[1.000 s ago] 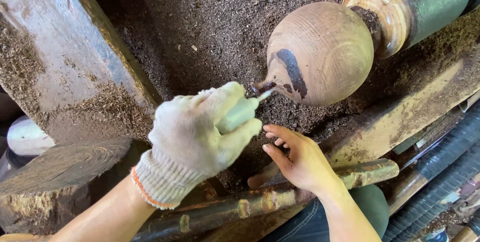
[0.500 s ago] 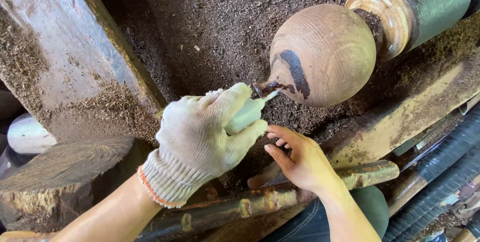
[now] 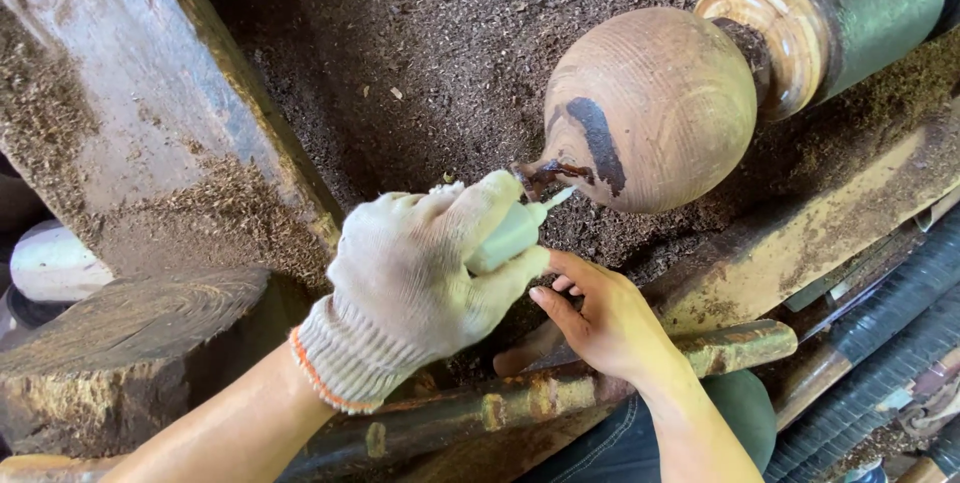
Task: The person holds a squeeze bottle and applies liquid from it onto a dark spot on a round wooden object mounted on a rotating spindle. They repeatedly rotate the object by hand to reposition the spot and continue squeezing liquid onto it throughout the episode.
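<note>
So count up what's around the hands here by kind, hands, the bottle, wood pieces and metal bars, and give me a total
Hands: 2, gloved left hand, bare right hand
Small pale green squeeze bottle: 1
Round turned wooden ball on the lathe: 1
Grey log stump: 1
Rusty metal bars: 2, as far as the view shows
Total: 7

the gloved left hand (image 3: 425, 278) grips a small pale squeeze bottle (image 3: 510, 233), its nozzle tip just beside the dark-stained narrow end of a rounded wooden piece (image 3: 655, 103) mounted on a lathe. the bare right hand (image 3: 600, 318) rests just under the bottle, on a rusty bar (image 3: 740, 343). sawdust (image 3: 420, 53) lies all around.
</note>
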